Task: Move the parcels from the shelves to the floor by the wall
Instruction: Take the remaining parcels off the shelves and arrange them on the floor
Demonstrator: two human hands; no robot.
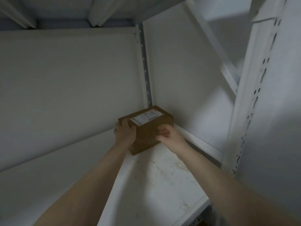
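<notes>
A brown cardboard parcel (147, 128) with a white shipping label on top sits in the far right corner of a white shelf (156, 181). My left hand (125, 131) grips the parcel's left edge, fingers curled over its top. My right hand (167, 133) is at the parcel's right front side with fingers curled against the cardboard. Both forearms reach up from the bottom of the view.
A white back wall (68, 88) stands behind the shelf. A perforated upright (145, 69) runs up the corner. A white post with slots (254, 101) is at the right. Another shelf (81, 10) is overhead.
</notes>
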